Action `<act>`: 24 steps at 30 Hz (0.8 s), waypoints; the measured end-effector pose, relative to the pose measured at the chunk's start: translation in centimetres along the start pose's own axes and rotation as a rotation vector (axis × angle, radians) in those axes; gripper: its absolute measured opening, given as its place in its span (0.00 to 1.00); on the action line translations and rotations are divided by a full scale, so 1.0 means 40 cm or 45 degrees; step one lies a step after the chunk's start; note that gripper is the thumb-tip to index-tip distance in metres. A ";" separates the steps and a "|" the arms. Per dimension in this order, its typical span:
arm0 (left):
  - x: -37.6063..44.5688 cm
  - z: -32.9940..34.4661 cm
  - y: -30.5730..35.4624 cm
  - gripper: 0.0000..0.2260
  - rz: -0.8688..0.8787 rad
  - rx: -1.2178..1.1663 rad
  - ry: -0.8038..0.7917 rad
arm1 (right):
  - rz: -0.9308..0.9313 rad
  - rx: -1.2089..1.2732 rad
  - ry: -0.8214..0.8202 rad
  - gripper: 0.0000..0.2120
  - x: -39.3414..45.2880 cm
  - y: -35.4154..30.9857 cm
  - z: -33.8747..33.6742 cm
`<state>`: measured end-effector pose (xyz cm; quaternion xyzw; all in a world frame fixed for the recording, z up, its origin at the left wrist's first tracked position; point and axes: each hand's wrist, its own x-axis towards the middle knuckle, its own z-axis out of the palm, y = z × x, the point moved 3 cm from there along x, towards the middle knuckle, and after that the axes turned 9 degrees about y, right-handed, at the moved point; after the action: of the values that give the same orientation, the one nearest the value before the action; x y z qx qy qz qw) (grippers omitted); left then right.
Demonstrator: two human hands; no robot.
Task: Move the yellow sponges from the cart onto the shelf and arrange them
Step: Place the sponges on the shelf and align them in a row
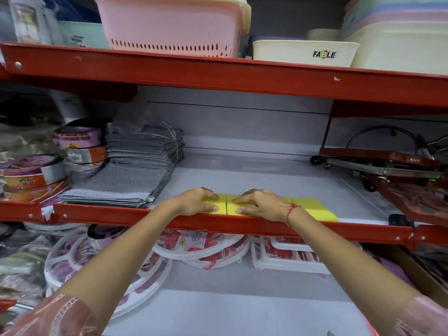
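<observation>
Yellow sponges lie side by side in a row at the front edge of the middle shelf (242, 180). My left hand (196, 201) grips the left sponge (219, 204), fingers on top and thumb at its front face. Next to it, the middle sponge (231, 206) sits under my right hand (259, 206), which holds it the same way. A third yellow sponge (315, 208) lies free to the right of my right wrist, touching the row. The cart is out of view.
A stack of grey cloths (131, 183) and rolls of tape (80, 144) fill the shelf's left side. Folded red trolleys (392, 166) lie at the right. Plastic baskets (169, 25) stand on the shelf above. White round hangers (194, 248) sit below.
</observation>
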<state>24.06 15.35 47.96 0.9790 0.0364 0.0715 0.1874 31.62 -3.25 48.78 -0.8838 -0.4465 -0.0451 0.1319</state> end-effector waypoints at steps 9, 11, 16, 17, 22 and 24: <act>-0.004 0.002 0.010 0.24 -0.003 0.004 0.004 | 0.012 0.024 0.033 0.23 -0.005 -0.004 0.005; -0.004 0.003 0.009 0.24 -0.006 0.004 0.007 | 0.016 0.028 0.035 0.23 -0.005 -0.003 0.006; -0.007 0.005 0.009 0.23 -0.006 0.029 0.019 | 0.013 0.017 0.042 0.23 -0.005 -0.008 0.009; -0.007 0.005 0.009 0.23 -0.007 0.034 0.022 | 0.012 0.017 0.046 0.23 -0.005 -0.009 0.010; -0.005 0.007 0.010 0.23 -0.014 0.063 0.028 | 0.027 0.014 0.077 0.22 -0.007 -0.011 0.013; -0.004 0.004 0.012 0.23 -0.018 0.081 0.012 | 0.027 0.008 0.075 0.22 -0.009 -0.011 0.014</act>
<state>23.95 14.85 47.98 0.9839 0.0465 0.0734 0.1564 31.04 -3.15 48.27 -0.8863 -0.4333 -0.0682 0.1484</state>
